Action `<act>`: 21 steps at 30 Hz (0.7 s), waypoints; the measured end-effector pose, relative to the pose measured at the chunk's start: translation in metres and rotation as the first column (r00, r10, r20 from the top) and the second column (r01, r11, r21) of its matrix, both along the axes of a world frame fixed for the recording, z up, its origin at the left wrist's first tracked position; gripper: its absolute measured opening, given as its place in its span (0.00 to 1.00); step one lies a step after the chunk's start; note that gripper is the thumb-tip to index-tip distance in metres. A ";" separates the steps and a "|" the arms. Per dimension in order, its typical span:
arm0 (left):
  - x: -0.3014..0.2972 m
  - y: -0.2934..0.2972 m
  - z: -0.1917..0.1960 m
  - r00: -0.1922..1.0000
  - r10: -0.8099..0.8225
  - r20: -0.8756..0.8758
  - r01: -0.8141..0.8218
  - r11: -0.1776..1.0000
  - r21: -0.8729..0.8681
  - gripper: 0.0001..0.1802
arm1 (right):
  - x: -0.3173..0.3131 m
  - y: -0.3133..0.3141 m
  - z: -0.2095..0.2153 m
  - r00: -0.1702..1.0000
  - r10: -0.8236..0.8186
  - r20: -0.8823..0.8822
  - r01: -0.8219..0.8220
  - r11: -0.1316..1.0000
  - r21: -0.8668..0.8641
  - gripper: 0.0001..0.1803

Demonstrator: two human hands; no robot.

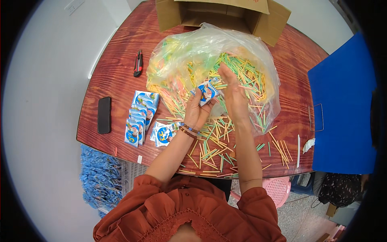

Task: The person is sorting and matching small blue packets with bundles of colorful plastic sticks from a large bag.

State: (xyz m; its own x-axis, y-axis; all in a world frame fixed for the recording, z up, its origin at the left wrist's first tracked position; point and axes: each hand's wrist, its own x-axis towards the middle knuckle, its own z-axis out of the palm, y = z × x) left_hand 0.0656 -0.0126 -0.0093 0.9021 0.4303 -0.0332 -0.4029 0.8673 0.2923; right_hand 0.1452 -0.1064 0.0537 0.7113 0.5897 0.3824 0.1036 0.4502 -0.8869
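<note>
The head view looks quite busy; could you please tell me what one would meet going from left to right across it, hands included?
Black phone → fanned pile of blue-and-white packets → left hand → right hand → thin white strip → blue panel.

A red-brown counter (117, 56) is streaked with dark grain; toward its left edge, packets (141, 115) are printed in blue and white, while sticks (242, 68) spread back from its front edge are coloured yellow, green and pink.
</note>
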 end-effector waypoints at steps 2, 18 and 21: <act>0.000 0.006 -0.001 0.999 0.002 0.050 0.000 1.000 -0.024 0.16 | 0.000 -0.005 0.003 1.000 0.015 -0.018 -0.015 0.999 -0.033 0.32; -0.063 0.049 0.023 0.980 0.164 0.113 -0.186 0.958 0.217 0.12 | -0.055 0.019 0.048 0.497 -0.189 0.847 0.503 0.858 -0.104 0.05; -0.091 0.069 0.035 0.960 0.281 -0.018 -0.239 0.848 0.473 0.09 | -0.057 0.036 0.061 0.553 -0.094 0.828 0.392 0.906 -0.159 0.04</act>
